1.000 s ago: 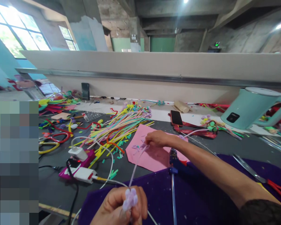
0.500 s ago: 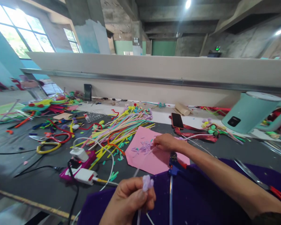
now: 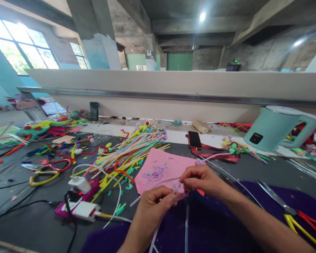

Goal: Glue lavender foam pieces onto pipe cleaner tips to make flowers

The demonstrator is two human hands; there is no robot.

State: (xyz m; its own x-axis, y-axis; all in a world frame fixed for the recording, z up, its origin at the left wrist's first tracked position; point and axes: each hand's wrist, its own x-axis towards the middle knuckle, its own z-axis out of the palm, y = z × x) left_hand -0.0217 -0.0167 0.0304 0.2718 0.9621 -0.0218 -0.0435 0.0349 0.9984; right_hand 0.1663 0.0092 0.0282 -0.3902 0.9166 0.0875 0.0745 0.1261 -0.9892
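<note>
My left hand (image 3: pixel 158 202) pinches a small lilac pipe-cleaner flower (image 3: pixel 176 186), its pale stem (image 3: pixel 155 239) hanging below the fist. Close against it, the fingertips of my right hand (image 3: pixel 201 179) are closed together; whatever they hold is too small and hidden to name. Under both hands lies a pink sheet (image 3: pixel 147 165) with short lilac pipe-cleaner pieces (image 3: pixel 158 172) scattered on it. A clear glue stick (image 3: pixel 186 228) points down below my hands, and the blue glue gun it belongs to is mostly hidden behind them.
Bundled pipe cleaners (image 3: pixel 126 151) lie left of the sheet, near a purple power strip (image 3: pixel 77 200). Scissors (image 3: pixel 60 165) rest at left, and metal-bladed scissors (image 3: pixel 276 198) at right. A phone (image 3: pixel 194 140) and a mint kettle (image 3: pixel 271 128) stand toward the back.
My right hand has left the lilac pieces on the pink sheet and come back to meet my left hand at the flower. The left hand has risen slightly. The view has shifted.
</note>
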